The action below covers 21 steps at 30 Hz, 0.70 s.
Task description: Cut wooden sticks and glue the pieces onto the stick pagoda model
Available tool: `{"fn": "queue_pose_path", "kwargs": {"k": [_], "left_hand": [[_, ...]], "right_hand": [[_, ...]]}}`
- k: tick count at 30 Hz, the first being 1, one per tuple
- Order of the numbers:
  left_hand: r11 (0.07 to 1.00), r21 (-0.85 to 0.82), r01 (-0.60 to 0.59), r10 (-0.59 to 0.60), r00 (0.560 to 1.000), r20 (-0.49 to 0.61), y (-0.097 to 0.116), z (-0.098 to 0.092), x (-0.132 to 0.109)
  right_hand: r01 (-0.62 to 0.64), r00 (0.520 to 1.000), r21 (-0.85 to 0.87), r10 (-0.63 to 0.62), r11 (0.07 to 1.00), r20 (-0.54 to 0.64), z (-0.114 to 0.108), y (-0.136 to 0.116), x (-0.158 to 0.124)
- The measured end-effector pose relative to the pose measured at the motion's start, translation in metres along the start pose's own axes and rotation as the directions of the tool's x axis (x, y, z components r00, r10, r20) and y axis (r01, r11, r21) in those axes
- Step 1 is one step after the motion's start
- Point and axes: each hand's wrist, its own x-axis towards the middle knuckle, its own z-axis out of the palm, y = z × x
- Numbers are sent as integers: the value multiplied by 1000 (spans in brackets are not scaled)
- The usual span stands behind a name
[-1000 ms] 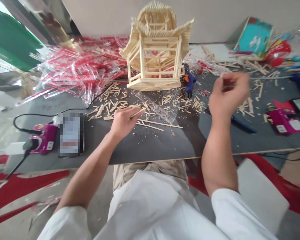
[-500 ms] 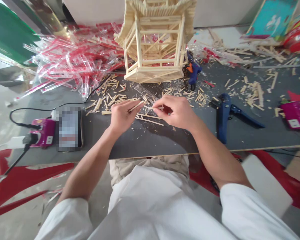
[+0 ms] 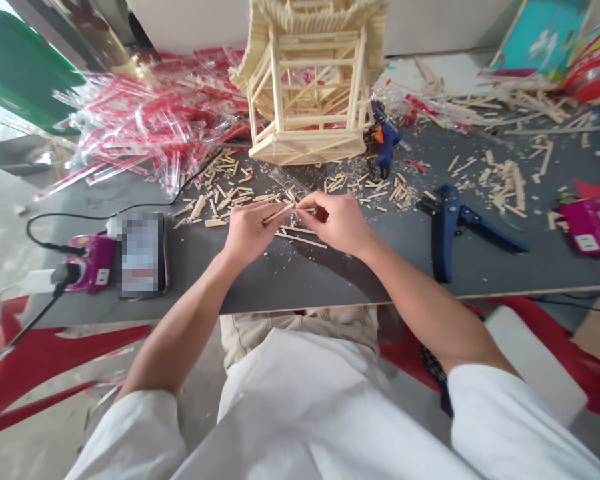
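My left hand (image 3: 253,229) is closed on a thin wooden stick (image 3: 279,213) that slants up to the right. Close beside its tip, my right hand (image 3: 337,221) pinches another small wooden stick (image 3: 307,209), mostly covered by the fingers. Whether the two sticks touch cannot be made out. Longer sticks (image 3: 303,238) lie on the dark table just under my hands. Beyond them stands a pavilion-like model (image 3: 307,143) built of many pale sticks, with a flared roof cut off by the top of the view.
Cut stick pieces (image 3: 225,193) litter the table (image 3: 195,267). Red-and-clear plastic wrappers (image 3: 155,120) pile up at back left. A blue-handled cutter (image 3: 445,233) lies right, a blue glue gun (image 3: 387,141) beside the model. A phone (image 3: 141,257) and purple power socket (image 3: 91,263) sit left.
My right hand has moved left, bringing its stick up to the end of the one in my left hand. My left hand has shifted slightly right.
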Motion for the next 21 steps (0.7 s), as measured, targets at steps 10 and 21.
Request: {"fn": "queue_pose_path", "kwargs": {"k": [10, 21], "left_hand": [[999, 37, -35, 36, 999, -28, 4, -5, 1], [995, 54, -86, 87, 996, -10, 4, -7, 1]], "right_hand": [[-133, 991, 206, 137, 970, -5, 9, -5, -1], [-82, 996, 292, 84, 953, 3, 8, -7, 1]]}}
